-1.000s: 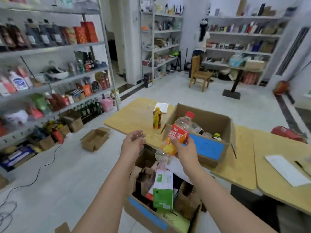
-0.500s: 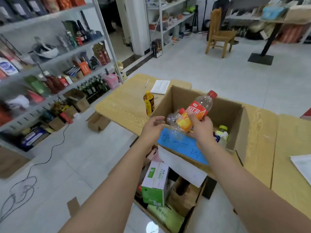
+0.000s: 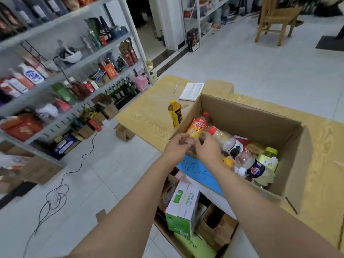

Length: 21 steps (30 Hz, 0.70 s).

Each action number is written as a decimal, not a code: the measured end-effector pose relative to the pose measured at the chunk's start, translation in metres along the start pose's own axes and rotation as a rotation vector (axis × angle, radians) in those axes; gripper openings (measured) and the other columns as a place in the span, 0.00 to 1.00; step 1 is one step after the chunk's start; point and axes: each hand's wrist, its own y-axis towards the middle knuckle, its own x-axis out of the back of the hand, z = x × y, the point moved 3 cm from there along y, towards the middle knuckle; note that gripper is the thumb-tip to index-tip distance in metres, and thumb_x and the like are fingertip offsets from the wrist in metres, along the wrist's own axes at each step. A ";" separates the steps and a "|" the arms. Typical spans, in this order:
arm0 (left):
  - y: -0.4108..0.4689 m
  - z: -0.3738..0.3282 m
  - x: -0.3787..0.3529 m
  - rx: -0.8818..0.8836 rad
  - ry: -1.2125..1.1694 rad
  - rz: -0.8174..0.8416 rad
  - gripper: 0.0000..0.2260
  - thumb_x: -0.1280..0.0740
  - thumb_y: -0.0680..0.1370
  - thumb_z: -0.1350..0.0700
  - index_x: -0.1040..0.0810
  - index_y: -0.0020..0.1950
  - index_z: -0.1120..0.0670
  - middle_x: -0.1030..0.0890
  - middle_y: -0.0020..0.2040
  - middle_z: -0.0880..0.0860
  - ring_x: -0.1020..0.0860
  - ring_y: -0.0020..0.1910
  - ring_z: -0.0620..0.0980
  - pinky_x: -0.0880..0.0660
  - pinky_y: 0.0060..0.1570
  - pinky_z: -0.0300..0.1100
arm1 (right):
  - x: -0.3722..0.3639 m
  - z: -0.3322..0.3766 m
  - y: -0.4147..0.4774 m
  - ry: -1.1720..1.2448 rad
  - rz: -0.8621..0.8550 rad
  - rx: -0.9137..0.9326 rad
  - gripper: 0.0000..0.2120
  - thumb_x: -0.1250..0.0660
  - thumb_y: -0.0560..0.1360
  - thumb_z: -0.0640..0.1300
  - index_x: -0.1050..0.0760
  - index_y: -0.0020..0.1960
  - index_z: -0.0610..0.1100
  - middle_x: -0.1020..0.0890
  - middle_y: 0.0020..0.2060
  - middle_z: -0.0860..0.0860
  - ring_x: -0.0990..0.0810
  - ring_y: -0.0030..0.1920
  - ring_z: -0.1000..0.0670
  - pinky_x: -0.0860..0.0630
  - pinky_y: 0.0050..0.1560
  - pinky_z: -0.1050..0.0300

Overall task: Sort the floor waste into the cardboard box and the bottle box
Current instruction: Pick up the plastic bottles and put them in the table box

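Bottles already lay in a heap in the bottle box (image 3: 260,116) on the surface (image 3: 149,112), so the sorting looked well under way. To the right of the fingers I could see a clear one with a red cap (image 3: 221,136), a cola bottle (image 3: 255,169) and a green-lidded jar (image 3: 269,159) among others.

Both hands were at the near left corner of that box. The right hand (image 3: 206,148) had its fingers curled round the lower part of an orange-labelled bottle (image 3: 198,125), and the left hand (image 3: 176,146) had its fingers bent round the clear bottom end, so both seemed to be holding it. The bottle slanted up and away from the fingers, red cap farthest off, its body over the box's inside and not yet resting on the pile. I judged this to be the moment of setting it in.

Directly below the fingers, on the floor, stood the cardboard box (image 3: 162,228), holding a green carton (image 3: 183,207) and folded brown card, so that side had been started too.

What was left, as far as I could tell: a yellow bottle (image 3: 175,113) stood on the surface just beyond the fingers, outside the box, and a small open carton (image 3: 123,131) lay on the floor to their left. Whether the cartons under the shelves (image 3: 104,108) counted as waste, I could not say.
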 end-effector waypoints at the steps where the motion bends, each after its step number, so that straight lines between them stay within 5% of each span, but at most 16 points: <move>1: 0.001 0.001 -0.001 0.000 0.004 0.005 0.19 0.38 0.79 0.64 0.28 0.69 0.54 0.25 0.66 0.50 0.27 0.62 0.45 0.32 0.51 0.32 | -0.003 0.002 -0.001 -0.099 0.000 0.046 0.17 0.40 0.80 0.49 0.30 0.65 0.43 0.23 0.58 0.46 0.21 0.55 0.45 0.23 0.50 0.51; 5: 0.002 -0.002 -0.005 -0.013 0.000 0.005 0.19 0.39 0.80 0.65 0.29 0.70 0.55 0.25 0.66 0.49 0.29 0.60 0.41 0.31 0.41 0.22 | -0.007 0.007 0.000 -0.285 0.039 0.097 0.18 0.43 0.81 0.51 0.31 0.67 0.44 0.22 0.58 0.44 0.21 0.55 0.43 0.22 0.50 0.46; 13: -0.009 0.000 -0.002 -0.016 -0.059 0.012 0.18 0.38 0.79 0.63 0.27 0.69 0.55 0.24 0.66 0.49 0.27 0.61 0.42 0.32 0.49 0.28 | -0.010 0.006 0.002 -0.345 0.047 0.078 0.17 0.41 0.80 0.50 0.31 0.66 0.44 0.21 0.55 0.44 0.20 0.53 0.43 0.21 0.48 0.47; 21: -0.044 0.017 0.043 -0.021 -0.155 -0.056 0.15 0.38 0.80 0.63 0.24 0.64 0.51 0.22 0.62 0.48 0.25 0.60 0.46 0.27 0.52 0.38 | -0.003 0.022 -0.013 -0.087 -0.065 0.054 0.18 0.40 0.79 0.46 0.29 0.68 0.45 0.19 0.57 0.46 0.20 0.53 0.44 0.22 0.52 0.47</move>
